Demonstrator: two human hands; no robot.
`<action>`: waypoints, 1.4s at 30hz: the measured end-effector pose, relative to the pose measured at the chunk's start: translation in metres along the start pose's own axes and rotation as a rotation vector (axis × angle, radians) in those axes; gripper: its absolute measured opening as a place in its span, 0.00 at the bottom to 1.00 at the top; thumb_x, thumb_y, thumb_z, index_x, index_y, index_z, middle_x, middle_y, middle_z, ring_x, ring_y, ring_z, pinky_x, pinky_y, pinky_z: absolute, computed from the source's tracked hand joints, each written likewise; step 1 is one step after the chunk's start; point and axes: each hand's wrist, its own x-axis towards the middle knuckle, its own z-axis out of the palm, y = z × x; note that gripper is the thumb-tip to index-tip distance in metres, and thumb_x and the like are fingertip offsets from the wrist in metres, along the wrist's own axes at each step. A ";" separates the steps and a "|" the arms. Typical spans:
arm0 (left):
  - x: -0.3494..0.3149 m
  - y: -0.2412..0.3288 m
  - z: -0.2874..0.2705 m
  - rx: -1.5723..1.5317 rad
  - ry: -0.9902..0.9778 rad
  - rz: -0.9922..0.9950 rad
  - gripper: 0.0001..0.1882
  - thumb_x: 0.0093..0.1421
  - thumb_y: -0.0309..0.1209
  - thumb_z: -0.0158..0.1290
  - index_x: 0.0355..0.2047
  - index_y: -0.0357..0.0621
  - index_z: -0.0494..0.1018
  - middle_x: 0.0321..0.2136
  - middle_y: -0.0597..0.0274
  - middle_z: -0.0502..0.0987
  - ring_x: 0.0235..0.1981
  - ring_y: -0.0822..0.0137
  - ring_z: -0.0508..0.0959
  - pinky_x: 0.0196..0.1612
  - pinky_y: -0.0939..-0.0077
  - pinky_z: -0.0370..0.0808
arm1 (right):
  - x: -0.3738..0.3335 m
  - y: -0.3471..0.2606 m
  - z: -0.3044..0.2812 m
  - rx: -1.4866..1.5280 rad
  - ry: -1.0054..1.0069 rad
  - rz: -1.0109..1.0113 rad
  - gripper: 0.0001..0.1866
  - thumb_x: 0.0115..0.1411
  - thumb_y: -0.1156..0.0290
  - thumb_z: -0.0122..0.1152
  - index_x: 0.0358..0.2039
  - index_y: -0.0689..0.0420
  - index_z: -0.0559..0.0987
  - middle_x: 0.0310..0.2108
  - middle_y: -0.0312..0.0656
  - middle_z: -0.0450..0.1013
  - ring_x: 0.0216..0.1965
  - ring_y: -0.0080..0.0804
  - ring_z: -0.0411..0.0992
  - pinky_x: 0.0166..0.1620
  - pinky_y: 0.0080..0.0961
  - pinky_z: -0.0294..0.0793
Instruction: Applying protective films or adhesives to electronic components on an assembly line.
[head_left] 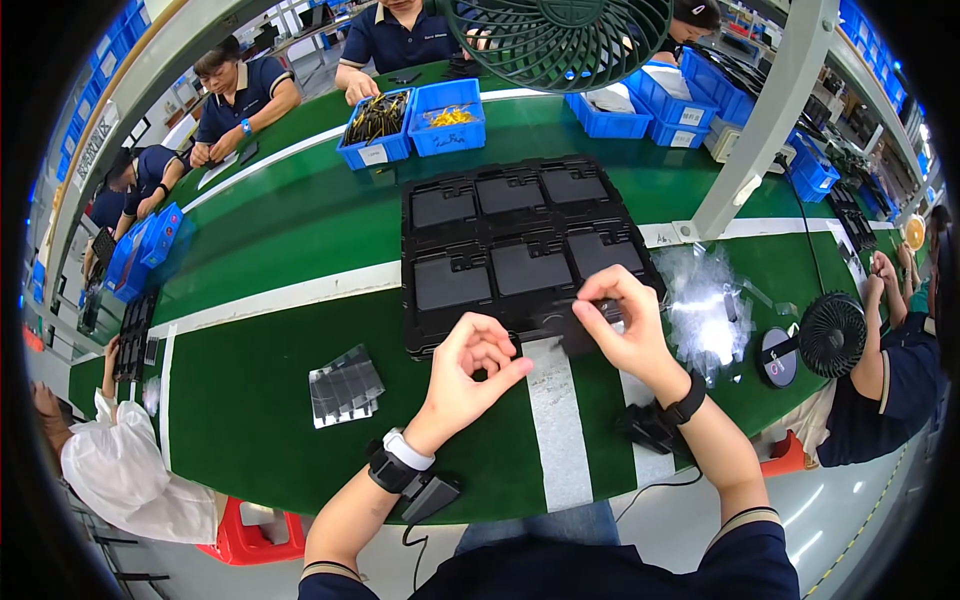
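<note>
In front of me is a black plastic tray (412,318) with two rows of pockets, holding flat dark grey rectangular pieces (452,283). My left hand (468,378) is just off the tray's near edge, fingers loosely curled and thumb apart, with nothing seen in it. Over the tray's near right corner, my right hand (632,325) has thumb and index finger close together in a pinch. Beside those fingertips is a dark, blurred, see-through patch, too unclear to name. A small stack of clear and dark film strips (345,388) lies left of my left hand.
A heap of crumpled clear film (708,312) lies right of the tray. Blue bins (447,118) stand beyond it. A fan (565,40) hangs overhead near a grey metal post (765,120); a smaller fan (833,333) is at right. Several people work around the green table (270,250).
</note>
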 end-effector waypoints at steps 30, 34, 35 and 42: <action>-0.002 0.004 0.014 0.513 -0.181 0.193 0.20 0.47 0.27 0.64 0.42 0.45 0.73 0.28 0.67 0.77 0.31 0.71 0.75 0.34 0.77 0.71 | 0.014 0.082 -0.117 -1.203 0.339 0.332 0.11 0.49 0.75 0.62 0.36 0.58 0.77 0.40 0.47 0.72 0.45 0.46 0.70 0.43 0.34 0.72; -0.003 0.000 0.007 0.541 -0.206 0.138 0.16 0.46 0.28 0.64 0.37 0.46 0.75 0.27 0.67 0.77 0.34 0.65 0.75 0.39 0.73 0.72 | 0.035 0.062 -0.089 -0.968 0.429 0.069 0.19 0.47 0.71 0.64 0.42 0.55 0.76 0.46 0.50 0.68 0.50 0.51 0.66 0.52 0.40 0.68; -0.003 -0.001 0.007 0.529 -0.287 0.027 0.15 0.46 0.27 0.63 0.36 0.45 0.75 0.27 0.65 0.77 0.34 0.63 0.75 0.41 0.70 0.71 | 0.046 0.049 -0.080 -0.876 0.317 -0.007 0.20 0.47 0.71 0.65 0.42 0.55 0.76 0.46 0.50 0.68 0.50 0.51 0.66 0.52 0.40 0.68; -0.004 -0.005 0.005 0.530 -0.309 0.117 0.14 0.45 0.28 0.65 0.34 0.46 0.76 0.25 0.68 0.77 0.31 0.68 0.75 0.40 0.73 0.70 | 0.131 0.031 0.037 -0.859 -0.349 0.029 0.23 0.50 0.58 0.64 0.46 0.53 0.76 0.51 0.52 0.65 0.54 0.52 0.62 0.56 0.42 0.64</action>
